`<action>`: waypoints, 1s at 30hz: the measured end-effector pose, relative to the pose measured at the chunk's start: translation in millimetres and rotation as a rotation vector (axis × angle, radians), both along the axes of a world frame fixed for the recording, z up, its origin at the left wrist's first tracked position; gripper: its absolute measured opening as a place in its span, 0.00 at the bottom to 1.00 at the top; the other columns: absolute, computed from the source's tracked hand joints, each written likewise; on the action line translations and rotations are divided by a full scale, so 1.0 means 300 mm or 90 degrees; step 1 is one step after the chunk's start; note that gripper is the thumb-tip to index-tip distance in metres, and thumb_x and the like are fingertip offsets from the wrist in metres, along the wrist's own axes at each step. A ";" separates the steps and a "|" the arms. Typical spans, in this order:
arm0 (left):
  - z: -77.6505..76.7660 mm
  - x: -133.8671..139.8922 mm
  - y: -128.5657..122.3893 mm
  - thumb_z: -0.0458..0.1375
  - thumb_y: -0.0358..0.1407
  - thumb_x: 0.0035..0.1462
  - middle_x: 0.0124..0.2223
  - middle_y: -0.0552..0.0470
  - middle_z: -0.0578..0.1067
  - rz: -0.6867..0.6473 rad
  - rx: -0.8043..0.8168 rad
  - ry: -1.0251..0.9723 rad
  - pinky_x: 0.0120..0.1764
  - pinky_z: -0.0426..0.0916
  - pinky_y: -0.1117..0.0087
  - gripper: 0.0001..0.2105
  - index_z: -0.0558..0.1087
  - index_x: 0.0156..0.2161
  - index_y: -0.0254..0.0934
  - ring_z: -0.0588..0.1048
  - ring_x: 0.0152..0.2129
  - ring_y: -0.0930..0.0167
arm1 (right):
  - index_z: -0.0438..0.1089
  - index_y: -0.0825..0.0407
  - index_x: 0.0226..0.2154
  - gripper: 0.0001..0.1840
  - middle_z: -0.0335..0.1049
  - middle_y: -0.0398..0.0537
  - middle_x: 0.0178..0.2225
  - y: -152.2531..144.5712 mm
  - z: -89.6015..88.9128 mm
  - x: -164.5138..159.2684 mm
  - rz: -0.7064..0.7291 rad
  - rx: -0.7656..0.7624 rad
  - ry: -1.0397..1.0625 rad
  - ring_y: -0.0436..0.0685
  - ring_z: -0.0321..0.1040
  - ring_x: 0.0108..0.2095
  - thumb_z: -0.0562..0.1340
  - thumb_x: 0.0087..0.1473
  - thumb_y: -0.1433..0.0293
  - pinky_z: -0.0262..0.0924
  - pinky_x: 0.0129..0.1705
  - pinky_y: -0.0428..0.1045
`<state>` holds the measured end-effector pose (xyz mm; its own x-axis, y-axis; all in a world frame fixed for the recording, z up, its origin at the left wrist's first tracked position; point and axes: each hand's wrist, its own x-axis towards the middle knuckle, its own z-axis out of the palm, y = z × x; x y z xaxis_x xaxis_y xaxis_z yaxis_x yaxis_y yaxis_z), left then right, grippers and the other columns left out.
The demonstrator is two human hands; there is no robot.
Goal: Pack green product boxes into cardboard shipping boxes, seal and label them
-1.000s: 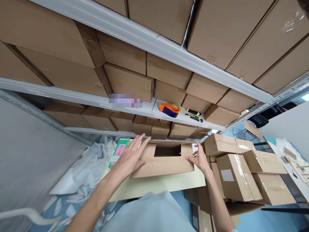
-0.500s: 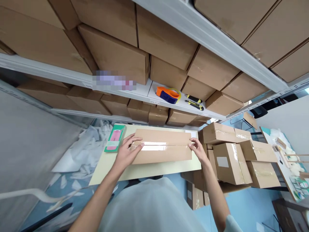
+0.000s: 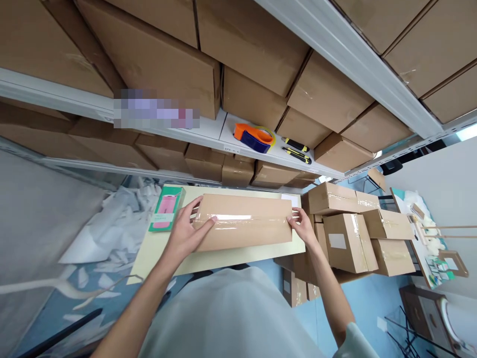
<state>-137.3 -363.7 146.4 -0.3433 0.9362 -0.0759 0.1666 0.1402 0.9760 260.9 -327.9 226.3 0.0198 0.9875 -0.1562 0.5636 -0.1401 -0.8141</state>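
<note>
A long cardboard box [image 3: 246,233] lies in front of me on a pale yellow table [image 3: 231,260], with clear tape along the middle of its top. My left hand [image 3: 186,231] grips the left end, thumb on the top by the tape and fingers round the end. At the other end my right hand [image 3: 301,226] has its thumb at the tape's end and its fingers against the side, partly hidden. Left of the box, a green package with a pink picture [image 3: 166,209] rests on the table.
On the shelf [image 3: 212,130] above are an orange and blue tape dispenser [image 3: 254,137] and black-yellow utility knives [image 3: 297,155]. Stacked boxes [image 3: 345,241] stand at right. Crumpled white sheets [image 3: 112,223] lie at left. Rows of boxes [image 3: 257,42] fill the shelves.
My left fingers have slid from the box's top to round its left end. My right fingers have moved down onto the right end. The whole view has shifted slightly.
</note>
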 end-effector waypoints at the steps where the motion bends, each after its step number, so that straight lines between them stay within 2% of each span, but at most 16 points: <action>1: -0.008 0.005 0.000 0.68 0.52 0.56 0.68 0.40 0.74 0.003 0.008 0.017 0.66 0.75 0.46 0.39 0.70 0.71 0.44 0.79 0.60 0.53 | 0.71 0.47 0.58 0.36 0.77 0.54 0.49 0.001 0.005 -0.004 0.008 0.003 -0.023 0.62 0.77 0.45 0.72 0.57 0.44 0.76 0.50 0.58; 6: -0.036 0.016 0.009 0.67 0.53 0.59 0.65 0.38 0.73 0.001 0.048 0.040 0.67 0.74 0.44 0.39 0.68 0.72 0.43 0.77 0.61 0.52 | 0.69 0.47 0.59 0.33 0.76 0.53 0.50 0.014 0.014 -0.017 0.020 0.014 -0.080 0.62 0.77 0.45 0.69 0.60 0.46 0.75 0.52 0.59; 11: -0.044 0.000 0.033 0.67 0.54 0.57 0.67 0.37 0.70 -0.034 0.033 -0.021 0.65 0.76 0.45 0.41 0.66 0.71 0.43 0.76 0.62 0.52 | 0.71 0.46 0.53 0.39 0.72 0.49 0.45 0.046 0.039 -0.001 0.001 -0.102 0.044 0.60 0.75 0.44 0.79 0.46 0.43 0.78 0.45 0.58; 16: -0.036 0.003 0.038 0.68 0.50 0.56 0.64 0.39 0.72 -0.025 0.036 -0.012 0.70 0.70 0.41 0.38 0.68 0.70 0.44 0.75 0.62 0.51 | 0.74 0.46 0.54 0.43 0.72 0.46 0.46 0.052 0.107 0.005 -0.011 -0.171 0.076 0.57 0.78 0.44 0.85 0.38 0.51 0.80 0.48 0.57; 21: -0.031 0.014 0.023 0.66 0.51 0.58 0.66 0.38 0.69 -0.026 0.046 -0.044 0.71 0.70 0.42 0.38 0.66 0.72 0.43 0.74 0.64 0.50 | 0.76 0.48 0.52 0.37 0.75 0.43 0.43 0.046 0.152 -0.021 0.012 -0.189 0.065 0.56 0.79 0.44 0.84 0.43 0.55 0.82 0.47 0.54; 24: -0.032 0.016 0.016 0.67 0.51 0.58 0.66 0.38 0.69 -0.028 0.051 -0.058 0.71 0.70 0.43 0.38 0.66 0.71 0.44 0.74 0.65 0.50 | 0.76 0.49 0.50 0.35 0.76 0.43 0.41 0.054 0.164 -0.039 -0.003 -0.197 0.048 0.54 0.79 0.42 0.84 0.43 0.57 0.82 0.45 0.52; 30: -0.017 0.035 0.007 0.64 0.48 0.61 0.65 0.36 0.69 -0.031 0.067 0.018 0.73 0.65 0.39 0.38 0.65 0.74 0.41 0.69 0.68 0.46 | 0.74 0.50 0.43 0.31 0.77 0.43 0.38 0.083 0.177 -0.079 -0.022 -0.206 -0.067 0.55 0.79 0.38 0.85 0.42 0.60 0.81 0.36 0.50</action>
